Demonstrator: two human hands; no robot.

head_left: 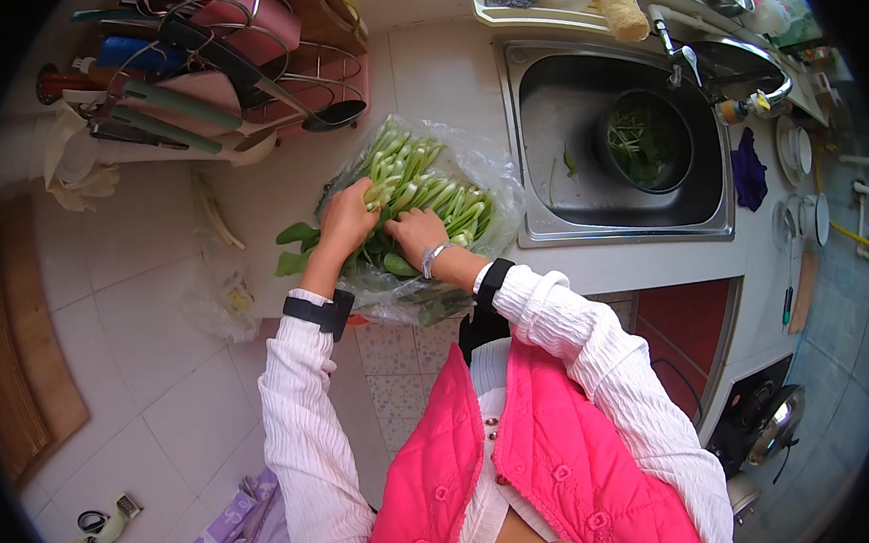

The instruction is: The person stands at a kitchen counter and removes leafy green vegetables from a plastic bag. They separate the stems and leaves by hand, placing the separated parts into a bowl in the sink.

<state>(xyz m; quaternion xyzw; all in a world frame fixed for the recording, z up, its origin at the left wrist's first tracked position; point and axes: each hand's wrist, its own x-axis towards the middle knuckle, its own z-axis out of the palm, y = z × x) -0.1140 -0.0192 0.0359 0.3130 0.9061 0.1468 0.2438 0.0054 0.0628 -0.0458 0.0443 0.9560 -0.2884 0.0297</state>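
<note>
A large heap of leafy greens with pale green stems [429, 186] lies on an opened clear plastic bag [500, 164] on the counter. At the left side of the heap, my left hand [347, 215] is closed around some of the stems, with leaves sticking out to the left below it. Close to its right, my right hand [419, 235] rests among the leaves, fingers bent down into them; its fingertips are partly hidden. A dark pot [686, 174] holding cut greens [639, 143] stands in the steel sink [626, 231] to the right.
A wire rack [328, 58] with utensils, including a black ladle [335, 115], stands at the back left. Loose stems [218, 217] lie left of the bag. The faucet [687, 62] is at the sink's back right. A purple cloth [749, 170] lies right of the sink.
</note>
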